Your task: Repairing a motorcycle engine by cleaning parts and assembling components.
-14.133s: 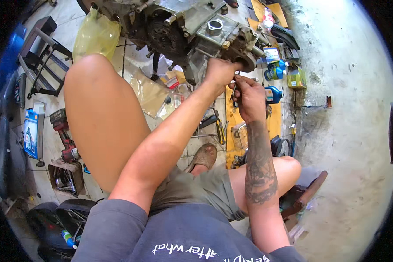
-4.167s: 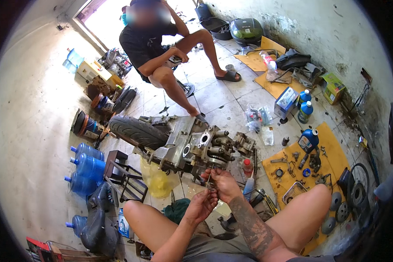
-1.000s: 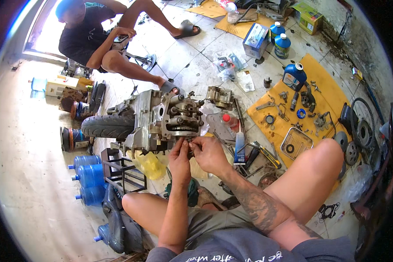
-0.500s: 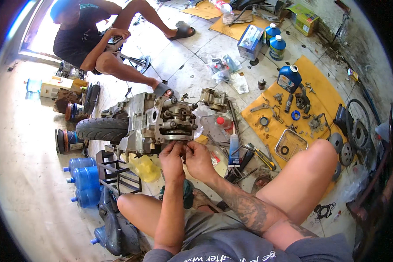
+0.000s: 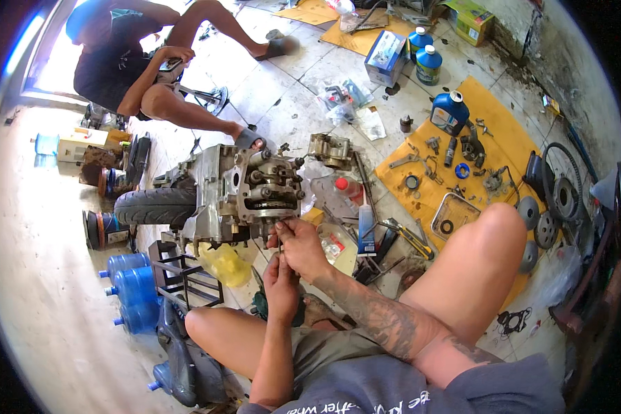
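A grey metal scooter engine [image 5: 217, 196] stands before me, its cylinder head end towards the right with valve parts and a sprocket showing. Just below that end, my right hand [image 5: 302, 247] is closed, thumb and fingers pinched close to the engine's lower edge. My left hand [image 5: 281, 283] is closed too, lower down, its fingertips pinched together under the right hand. Between the hands runs a thin dark rod [image 5: 279, 250], which both seem to grip; its ends are hidden by my fingers.
A black tyre [image 5: 155, 206] joins the engine's left side. Another person [image 5: 124, 62] sits at the far left, one foot near the engine. Loose parts and a blue oil bottle [image 5: 450, 114] lie on yellow cardboard [image 5: 400, 179] at right. A blue-white tube [image 5: 366, 231] and pliers [image 5: 414, 238] lie nearer.
My left hand has dropped down from the engine's edge to below the right hand. The right hand has shifted slightly left and up, against the engine. The whole view has moved a little.
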